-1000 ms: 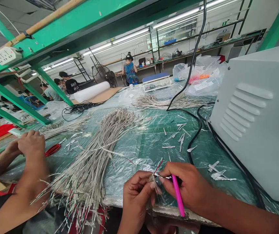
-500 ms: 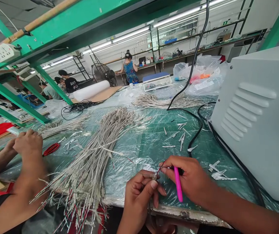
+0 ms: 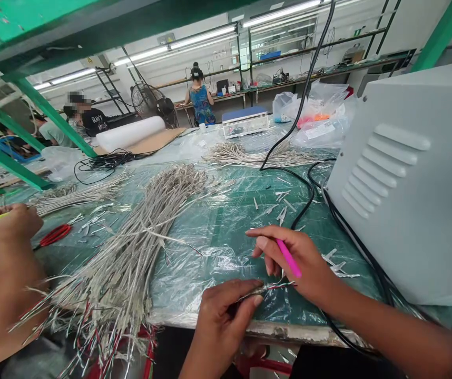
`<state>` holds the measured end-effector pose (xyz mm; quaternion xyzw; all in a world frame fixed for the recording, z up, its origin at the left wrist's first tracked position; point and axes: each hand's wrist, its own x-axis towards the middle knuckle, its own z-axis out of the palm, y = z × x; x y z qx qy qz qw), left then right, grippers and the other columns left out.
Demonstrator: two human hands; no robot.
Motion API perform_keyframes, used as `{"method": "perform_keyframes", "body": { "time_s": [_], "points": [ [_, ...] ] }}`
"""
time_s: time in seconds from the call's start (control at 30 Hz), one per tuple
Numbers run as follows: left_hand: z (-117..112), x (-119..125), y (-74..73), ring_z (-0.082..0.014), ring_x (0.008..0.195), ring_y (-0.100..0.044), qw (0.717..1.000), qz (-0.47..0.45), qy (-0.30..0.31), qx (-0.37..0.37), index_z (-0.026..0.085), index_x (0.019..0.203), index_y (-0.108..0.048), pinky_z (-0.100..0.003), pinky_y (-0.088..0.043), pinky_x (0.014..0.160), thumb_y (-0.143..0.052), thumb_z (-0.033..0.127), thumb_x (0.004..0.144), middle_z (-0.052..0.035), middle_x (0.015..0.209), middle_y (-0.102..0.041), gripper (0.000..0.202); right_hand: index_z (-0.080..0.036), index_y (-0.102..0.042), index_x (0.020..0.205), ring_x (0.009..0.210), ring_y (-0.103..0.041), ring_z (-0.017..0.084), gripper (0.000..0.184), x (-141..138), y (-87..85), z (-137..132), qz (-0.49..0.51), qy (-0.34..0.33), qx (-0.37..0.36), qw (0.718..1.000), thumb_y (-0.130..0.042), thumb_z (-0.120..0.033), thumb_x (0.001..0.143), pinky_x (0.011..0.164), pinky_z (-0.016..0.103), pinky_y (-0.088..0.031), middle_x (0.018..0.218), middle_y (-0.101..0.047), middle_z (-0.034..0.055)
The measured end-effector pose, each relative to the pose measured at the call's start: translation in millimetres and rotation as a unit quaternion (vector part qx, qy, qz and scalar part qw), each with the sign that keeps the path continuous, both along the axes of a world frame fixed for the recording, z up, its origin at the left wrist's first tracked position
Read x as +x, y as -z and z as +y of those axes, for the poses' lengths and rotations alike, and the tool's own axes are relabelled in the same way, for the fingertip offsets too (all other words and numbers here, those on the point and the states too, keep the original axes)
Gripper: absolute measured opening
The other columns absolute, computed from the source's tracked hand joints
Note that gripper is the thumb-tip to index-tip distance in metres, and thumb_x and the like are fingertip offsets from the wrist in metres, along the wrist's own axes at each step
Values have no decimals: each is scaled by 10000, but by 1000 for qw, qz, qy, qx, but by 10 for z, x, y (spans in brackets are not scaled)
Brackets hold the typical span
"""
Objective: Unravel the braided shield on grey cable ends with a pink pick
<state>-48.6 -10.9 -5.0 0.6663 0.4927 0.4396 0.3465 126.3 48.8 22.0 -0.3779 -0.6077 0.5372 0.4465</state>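
Observation:
My left hand pinches a grey cable between thumb and fingertips, just above the table's near edge. From its stripped end, thin red, green and white wires stick out to the right. My right hand is just above and right of these wires, its index finger stretched out to the left. A slim tool with a pink handle is tucked in that hand; its working tip is hidden. Left of my hands lies a big bundle of grey cables, with stripped coloured wire ends hanging over the near edge.
A grey vented machine casing stands at the right, with black cords beside it. White scraps are scattered on the plastic-covered table. A co-worker's hand works at the left near red-handled scissors. More cables lie farther back.
My right hand has drawn up and away from the wires, keeping the pink-handled tool. The wire ends in my left hand now point right instead of up. The whole view has shifted.

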Motion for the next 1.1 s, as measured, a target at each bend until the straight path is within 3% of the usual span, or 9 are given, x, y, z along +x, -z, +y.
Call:
{"method": "perform_keyframes", "body": {
  "time_s": [0.1,0.2,0.33,0.43,0.73,0.9,1.1],
  "points": [
    [-9,17,18,-189,688,-692,999,38,8,12,260,959,-788,-251,-477,642,-687,219,833,-50,830,-780,166,-144,-710,928,630,-618,117,374,123,-138,87,-44,-89,-11,995,-505,-456,957,568,222,-492,760,-701,41],
    [-20,-1,2,-185,696,-688,998,61,14,13,255,928,-781,-251,-470,657,-674,237,847,-41,820,-774,135,-150,-732,834,653,-608,120,261,268,-254,146,-160,-163,34,973,-644,-390,879,578,211,-456,719,-690,14],
    [-15,-33,-54,-195,702,-681,996,69,50,0,232,902,-772,-260,-456,658,-633,256,877,-49,808,-765,143,-172,-757,848,597,-598,118,155,393,-316,172,-268,-262,47,926,-699,-316,833,530,205,-419,688,-701,-3],
    [3,-44,-69,-189,685,-670,995,67,76,-14,220,909,-759,-255,-435,633,-599,257,901,-45,787,-755,164,-176,-763,879,646,-642,130,140,400,-314,168,-289,-292,60,910,-663,-274,864,578,211,-447,750,-732,11],
    [10,-38,-104,-150,585,-569,992,68,100,-34,190,815,-711,-244,-368,573,-556,286,924,-15,650,-649,212,-174,-743,819,569,-578,101,125,335,-331,122,-306,-294,112,899,-631,-201,868,536,191,-393,656,-675,-17],
    [23,-39,-101,-145,567,-476,991,76,87,-69,190,773,-666,-254,-311,551,-521,345,936,9,580,-506,268,-190,-676,781,576,-533,100,65,296,-257,89,-336,-257,212,881,-638,-145,808,578,212,-373,646,-635,-37],
    [48,-50,-121,-118,545,-344,991,42,97,-85,175,633,-530,-253,-265,533,-465,381,955,32,576,-356,388,-198,-569,710,572,-491,113,138,225,-135,32,-322,-191,306,875,-570,-62,734,605,243,-350,627,-596,-37]
  ]
}}
